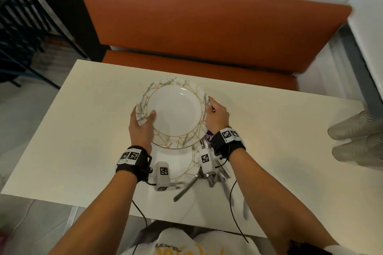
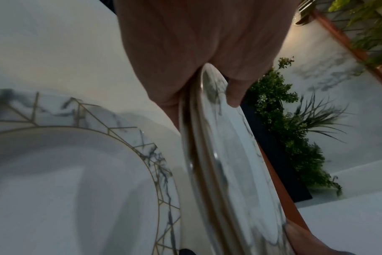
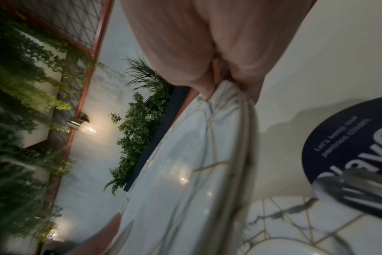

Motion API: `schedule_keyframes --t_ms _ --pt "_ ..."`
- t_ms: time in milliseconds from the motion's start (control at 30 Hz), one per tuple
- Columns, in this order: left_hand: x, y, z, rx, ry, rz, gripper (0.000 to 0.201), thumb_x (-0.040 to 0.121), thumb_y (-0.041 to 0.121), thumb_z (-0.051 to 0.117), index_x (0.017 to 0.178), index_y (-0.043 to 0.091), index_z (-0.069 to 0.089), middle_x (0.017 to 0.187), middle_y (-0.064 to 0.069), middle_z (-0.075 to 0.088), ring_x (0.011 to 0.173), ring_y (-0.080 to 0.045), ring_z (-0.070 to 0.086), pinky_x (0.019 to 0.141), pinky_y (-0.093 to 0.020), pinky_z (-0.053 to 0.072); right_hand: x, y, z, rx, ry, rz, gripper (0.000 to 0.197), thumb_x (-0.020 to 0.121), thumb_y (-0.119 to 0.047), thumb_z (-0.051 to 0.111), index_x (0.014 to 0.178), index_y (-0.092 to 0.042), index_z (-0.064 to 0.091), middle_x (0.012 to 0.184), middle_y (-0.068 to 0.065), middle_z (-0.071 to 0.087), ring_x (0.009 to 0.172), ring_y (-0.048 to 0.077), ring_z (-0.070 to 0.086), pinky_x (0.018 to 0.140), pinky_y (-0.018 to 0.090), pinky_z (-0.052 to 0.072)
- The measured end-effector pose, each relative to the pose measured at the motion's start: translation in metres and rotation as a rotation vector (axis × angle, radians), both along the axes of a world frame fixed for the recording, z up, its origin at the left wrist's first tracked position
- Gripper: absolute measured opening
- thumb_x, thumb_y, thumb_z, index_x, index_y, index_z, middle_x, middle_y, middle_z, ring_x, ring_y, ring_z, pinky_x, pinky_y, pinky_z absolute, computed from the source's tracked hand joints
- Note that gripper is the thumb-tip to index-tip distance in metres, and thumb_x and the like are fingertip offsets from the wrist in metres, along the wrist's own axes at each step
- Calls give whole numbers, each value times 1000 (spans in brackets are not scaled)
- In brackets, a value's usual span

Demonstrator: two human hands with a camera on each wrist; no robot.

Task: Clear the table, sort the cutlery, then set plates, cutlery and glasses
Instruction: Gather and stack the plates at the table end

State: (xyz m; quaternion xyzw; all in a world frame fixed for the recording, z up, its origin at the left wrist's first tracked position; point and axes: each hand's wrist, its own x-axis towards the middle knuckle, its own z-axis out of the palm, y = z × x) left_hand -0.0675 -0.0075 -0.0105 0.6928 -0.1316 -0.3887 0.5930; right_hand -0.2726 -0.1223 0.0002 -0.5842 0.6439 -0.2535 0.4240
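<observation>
I hold a white plate (image 1: 174, 114) with a grey marble and gold-line rim above the middle of the table. My left hand (image 1: 142, 120) grips its left rim, thumb on top and fingers underneath. My right hand (image 1: 213, 109) grips the right rim the same way. The left wrist view shows the plate (image 2: 225, 155) edge-on in my left hand (image 2: 196, 51); its rim looks doubled by blur. A second matching plate (image 1: 182, 163) lies on the table under my wrists. Several pieces of metal cutlery (image 1: 213, 174) lie at its right edge.
The cream table (image 1: 83, 130) faces an orange bench (image 1: 207, 27). A round dark purple sticker (image 3: 349, 146) lies on the table beside the cutlery (image 3: 356, 189). Something of grey fabric (image 1: 356, 141) sits at the table's right edge. Wall plants (image 3: 142, 129) are behind.
</observation>
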Motion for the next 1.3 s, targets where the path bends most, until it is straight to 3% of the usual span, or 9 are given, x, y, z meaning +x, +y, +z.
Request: schedule_keyframes --t_ms 67,200,300,400,567,700,833,1000,1300 --pt "22 15 -5 13 -55 76 65 86 35 78 146 34 53 139 7 64 129 -18 61 110 -46 50 13 11 4 8 -32 95 40 106 -30 44 144 -24 55 144 0 57 121 15 59 97 15 48" --pt "75 44 -14 49 -134 102 70 78 47 79 143 41 54 144 8 60 135 -18 56 113 -47 47 26 28 -4 20 38 147 33 103 -22 46 130 -20 66 125 3 70 114 24 64 102 38 50" --pt "111 64 -18 57 -196 104 72 78 47 78 145 39 52 145 8 59 136 -17 54 114 -46 46 24 40 -28 39 366 165 32 96 -15 50 122 -16 68 127 7 68 119 30 61 103 35 48" --pt "138 79 -22 58 -228 97 69 82 42 77 145 36 52 142 8 62 132 -15 57 113 -45 47 24 55 -49 124 612 268 40 89 -24 58 129 -21 62 134 8 59 125 35 53 103 40 47" --pt "165 98 -24 44 -261 83 61 87 31 75 144 33 54 136 9 65 126 -12 61 111 -41 50 33 63 -62 88 857 391 49 88 -43 62 134 -29 57 140 7 48 127 37 40 102 46 43" --pt "176 107 -20 42 -277 80 58 93 22 73 146 29 52 133 12 62 125 -10 59 104 -26 47 47 65 -64 70 925 369 55 80 -51 68 128 -25 60 136 12 44 127 38 34 105 47 40" --pt "186 109 -15 32 -291 101 58 93 21 73 146 30 52 133 11 63 124 -10 60 101 -24 47 53 57 -54 132 881 339 59 74 -53 73 124 -25 60 130 10 49 123 35 39 103 44 42" --pt "205 99 -2 20 -356 142 60 93 22 73 148 31 51 143 9 58 132 -9 55 111 -30 45 48 44 -28 121 416 153 37 86 -22 73 119 -17 58 109 4 64 90 22 58 74 29 47" --pt "211 81 9 -21 -444 -2 58 95 29 71 149 28 50 143 5 59 132 -12 56 113 -39 47 31 15 24 -52 152 40 28 95 -20 61 122 -26 59 117 4 67 99 26 65 89 37 54"
